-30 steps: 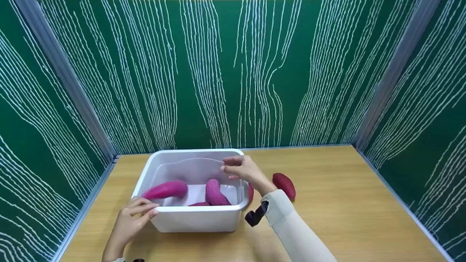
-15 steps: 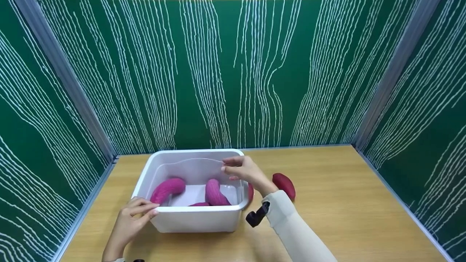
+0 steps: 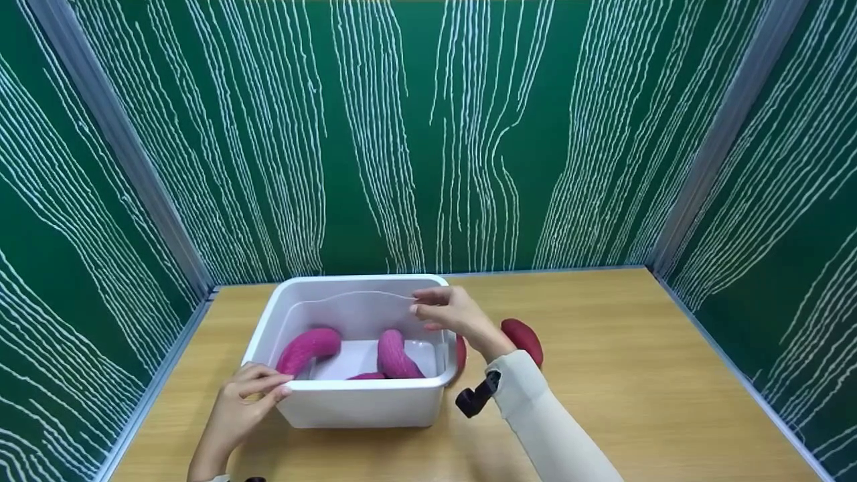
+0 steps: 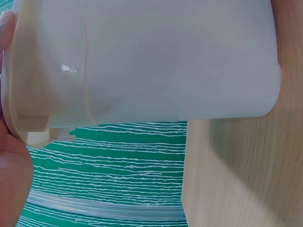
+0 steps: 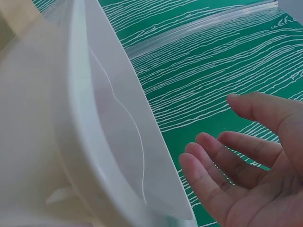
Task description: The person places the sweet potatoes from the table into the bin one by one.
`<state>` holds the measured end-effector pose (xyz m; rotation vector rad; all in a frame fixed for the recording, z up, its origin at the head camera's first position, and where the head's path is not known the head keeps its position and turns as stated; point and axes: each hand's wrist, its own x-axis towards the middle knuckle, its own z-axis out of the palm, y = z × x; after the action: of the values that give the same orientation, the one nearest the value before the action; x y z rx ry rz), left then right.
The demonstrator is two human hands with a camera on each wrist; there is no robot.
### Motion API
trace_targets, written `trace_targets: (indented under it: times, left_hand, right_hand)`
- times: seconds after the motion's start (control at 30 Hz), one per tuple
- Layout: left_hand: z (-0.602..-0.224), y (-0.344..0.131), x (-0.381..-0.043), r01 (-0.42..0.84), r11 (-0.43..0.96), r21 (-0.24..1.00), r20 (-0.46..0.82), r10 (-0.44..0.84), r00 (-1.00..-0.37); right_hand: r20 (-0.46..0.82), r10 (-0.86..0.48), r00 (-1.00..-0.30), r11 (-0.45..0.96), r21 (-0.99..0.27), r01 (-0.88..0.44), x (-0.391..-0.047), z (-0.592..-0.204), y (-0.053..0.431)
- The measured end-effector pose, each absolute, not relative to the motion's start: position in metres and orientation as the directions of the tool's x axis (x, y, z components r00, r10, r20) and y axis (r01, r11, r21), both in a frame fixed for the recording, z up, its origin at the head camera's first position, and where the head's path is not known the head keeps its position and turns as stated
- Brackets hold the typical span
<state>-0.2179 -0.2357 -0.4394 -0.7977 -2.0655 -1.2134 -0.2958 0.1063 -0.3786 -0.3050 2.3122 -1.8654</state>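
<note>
A white plastic bin stands on the wooden table. Inside it lie pink-purple, curved things shaped like sweet potatoes: one at the left, one at the right, and a third mostly hidden behind the front wall. My left hand pinches the rim at the bin's front left corner; part of that hand shows at the edge of the left wrist view. Over the far right part of the bin hovers my right hand, fingers loosely bent, nothing in them; the right wrist view shows the same bare fingers.
Two dark red, oblong things lie on the table right of the bin: one beyond my right wrist, another partly covered by the bin's rim. Green panels with white wavy lines enclose the table at the back and both sides.
The left pink-purple sweet-potato-like thing, blurred and reaching over towards my left fingers a second ago, has dropped and lies still inside the bin. My right hand has shifted slightly right.
</note>
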Motion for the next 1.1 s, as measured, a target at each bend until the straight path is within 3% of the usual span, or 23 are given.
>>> trace_targets:
  times: [0.13, 0.4, 0.9, 1.1]
  left_hand:
    - [-0.439, -0.236, -0.218, 0.756, 0.4, 0.518, 0.757, 0.195, -0.623]
    - [-0.439, -0.234, -0.217, 0.7, 0.441, 0.562, 0.714, 0.169, -0.679]
    - [-0.44, -0.235, -0.218, 0.724, 0.438, 0.532, 0.739, 0.177, -0.65]
    - [-0.44, -0.234, -0.217, 0.709, 0.44, 0.551, 0.726, 0.166, -0.668]
  right_hand:
    - [0.016, -0.247, -0.969, 0.202, -0.977, -0.067, -0.296, -0.38, 0.11]
    - [0.009, -0.214, -0.977, 0.237, -0.97, -0.061, -0.295, -0.379, 0.124]
    - [-0.011, -0.122, -0.992, 0.189, -0.982, -0.012, -0.304, -0.395, 0.156]
    - [-0.051, -0.055, -0.997, 0.186, -0.982, 0.04, -0.307, -0.408, 0.164]
